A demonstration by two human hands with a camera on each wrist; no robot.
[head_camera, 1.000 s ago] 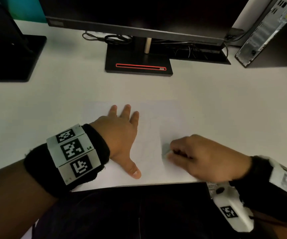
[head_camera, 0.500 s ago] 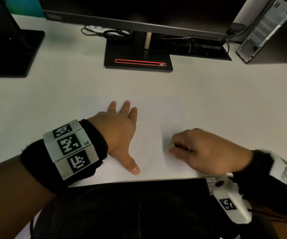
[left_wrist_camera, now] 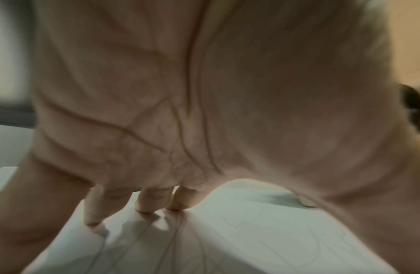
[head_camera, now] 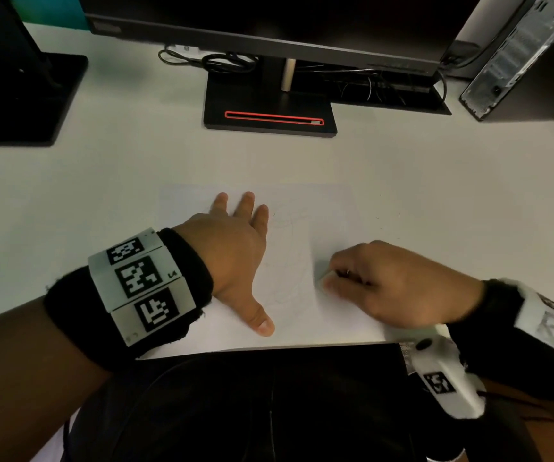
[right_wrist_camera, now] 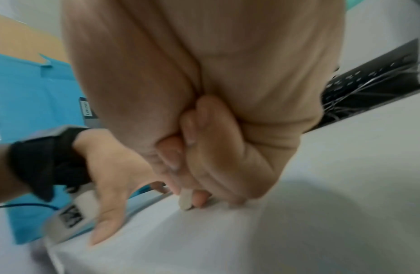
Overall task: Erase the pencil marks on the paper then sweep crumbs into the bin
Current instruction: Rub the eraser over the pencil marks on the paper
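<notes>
A white sheet of paper (head_camera: 302,201) with faint pencil lines (head_camera: 289,261) lies at the desk's near edge. My left hand (head_camera: 235,248) lies flat on its left half, fingers straight and thumb spread, pressing it down. My right hand (head_camera: 382,285) pinches a small white eraser (head_camera: 323,282) between thumb and fingers, with its tip on the paper right of the lines. The right wrist view shows the eraser (right_wrist_camera: 186,201) touching the sheet. In the left wrist view the fingers (left_wrist_camera: 152,200) press the paper (left_wrist_camera: 251,241), and the eraser (left_wrist_camera: 306,201) shows at the right.
A monitor stand (head_camera: 269,108) with a red stripe sits behind the paper. A second black stand (head_camera: 19,95) is far left. A computer tower (head_camera: 522,58) is far right, with cables behind the monitor. Small dark specks (head_camera: 389,216) lie on the desk right of the paper.
The right hand with the eraser has shifted slightly on the paper between frames. The left hand stays pressed flat in the same place.
</notes>
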